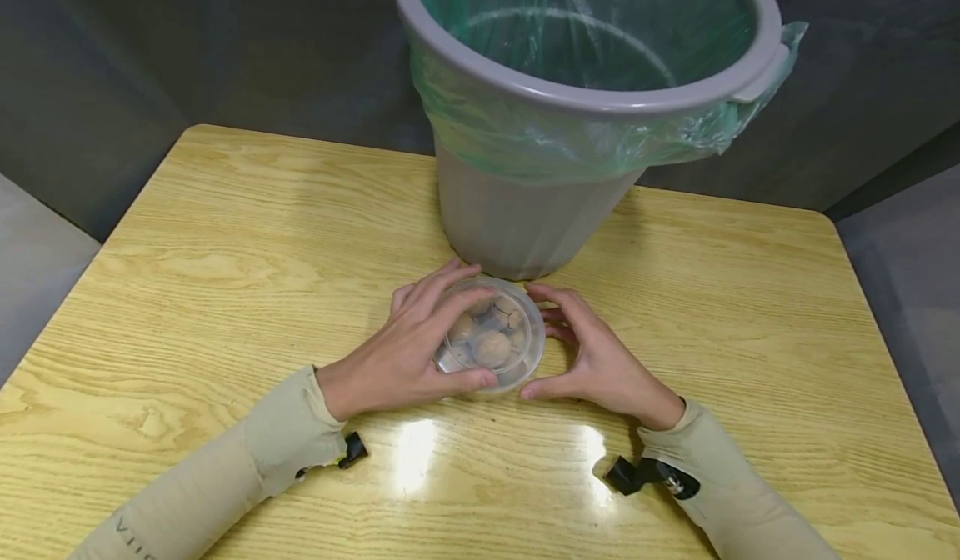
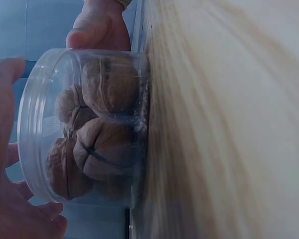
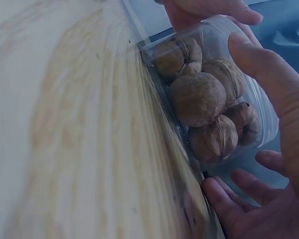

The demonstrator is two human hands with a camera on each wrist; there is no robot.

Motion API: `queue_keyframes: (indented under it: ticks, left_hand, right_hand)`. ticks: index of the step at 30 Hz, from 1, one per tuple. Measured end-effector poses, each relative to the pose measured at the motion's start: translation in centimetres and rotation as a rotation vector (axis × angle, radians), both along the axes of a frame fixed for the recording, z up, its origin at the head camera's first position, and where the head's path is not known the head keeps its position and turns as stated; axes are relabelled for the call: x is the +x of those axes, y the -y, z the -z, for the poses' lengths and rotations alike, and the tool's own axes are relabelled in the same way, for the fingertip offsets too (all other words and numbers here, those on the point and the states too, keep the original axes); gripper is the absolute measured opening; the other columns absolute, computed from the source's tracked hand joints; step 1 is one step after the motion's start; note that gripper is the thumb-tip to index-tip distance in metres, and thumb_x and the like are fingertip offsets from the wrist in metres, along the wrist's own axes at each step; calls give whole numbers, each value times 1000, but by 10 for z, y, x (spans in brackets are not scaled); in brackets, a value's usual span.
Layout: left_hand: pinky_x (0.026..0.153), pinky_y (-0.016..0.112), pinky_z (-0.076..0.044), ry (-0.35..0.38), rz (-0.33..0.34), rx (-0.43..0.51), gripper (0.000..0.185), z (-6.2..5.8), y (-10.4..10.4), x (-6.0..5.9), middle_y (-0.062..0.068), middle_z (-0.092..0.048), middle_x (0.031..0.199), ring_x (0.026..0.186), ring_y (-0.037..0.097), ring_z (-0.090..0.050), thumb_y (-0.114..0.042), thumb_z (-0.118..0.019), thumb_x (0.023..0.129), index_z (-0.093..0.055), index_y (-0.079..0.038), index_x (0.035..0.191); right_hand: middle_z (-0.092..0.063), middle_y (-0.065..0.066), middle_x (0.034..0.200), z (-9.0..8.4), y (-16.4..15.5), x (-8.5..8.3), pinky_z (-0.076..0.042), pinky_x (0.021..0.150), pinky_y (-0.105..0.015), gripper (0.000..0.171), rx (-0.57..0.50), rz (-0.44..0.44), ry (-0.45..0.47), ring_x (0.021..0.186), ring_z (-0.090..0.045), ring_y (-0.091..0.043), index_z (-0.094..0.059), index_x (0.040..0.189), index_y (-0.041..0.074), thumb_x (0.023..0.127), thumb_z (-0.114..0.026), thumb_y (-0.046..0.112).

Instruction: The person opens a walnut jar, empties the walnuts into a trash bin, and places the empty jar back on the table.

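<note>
A round clear plastic jar with a lid stands upright on the table, holding several brown walnuts. My left hand arches over the jar's left side, its thumb and index finger reaching over the lid. In the left wrist view a gap shows between that thumb and the lid, while the other fingers lie at the lid's edge. On the right side, my right hand curves around the jar with thumb and fingers spread. Its fingertips are close to the wall; contact is unclear.
Right behind the jar stands a tall grey bin lined with a green plastic bag folded over its rim. The wooden table has rounded far corners, with dark panels beyond them.
</note>
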State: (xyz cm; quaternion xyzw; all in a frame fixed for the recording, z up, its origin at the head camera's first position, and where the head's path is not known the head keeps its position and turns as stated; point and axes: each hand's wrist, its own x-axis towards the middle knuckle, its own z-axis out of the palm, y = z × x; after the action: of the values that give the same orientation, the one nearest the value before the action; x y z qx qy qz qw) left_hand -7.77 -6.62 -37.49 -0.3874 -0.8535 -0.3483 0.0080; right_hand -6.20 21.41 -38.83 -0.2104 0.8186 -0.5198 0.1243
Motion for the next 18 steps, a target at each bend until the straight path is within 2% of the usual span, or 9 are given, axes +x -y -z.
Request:
queue_keyframes:
  ticks: [6, 14, 18]
  left_hand:
    - [115, 60, -29, -15, 15, 3, 83, 1, 0, 0, 16, -32, 166, 159, 37, -25, -77, -48, 93, -45, -19, 152]
    - [116, 61, -29, -8, 23, -3, 86, 1, -1, -1, 15, -32, 166, 159, 39, -26, -80, -41, 91, -45, -19, 152]
    - [117, 61, -29, 6, 29, -6, 88, 1, -2, -1, 15, -31, 167, 159, 39, -24, -82, -40, 91, -43, -20, 153]
  right_hand:
    - [-42, -6, 156, 0, 3, -1, -45, 114, -20, 117, 21, -9, -13, 141, -49, -25, -30, 162, 15, 67, -99, 16]
    - [-42, -4, 156, 0, 5, -3, -42, 116, -18, 117, 32, -17, -2, 143, -47, -23, -30, 162, 18, 67, -99, 19]
    - [-43, -3, 155, 1, 5, -3, -42, 116, -18, 116, 39, -19, -12, 142, -48, -21, -31, 161, 24, 67, -99, 19]
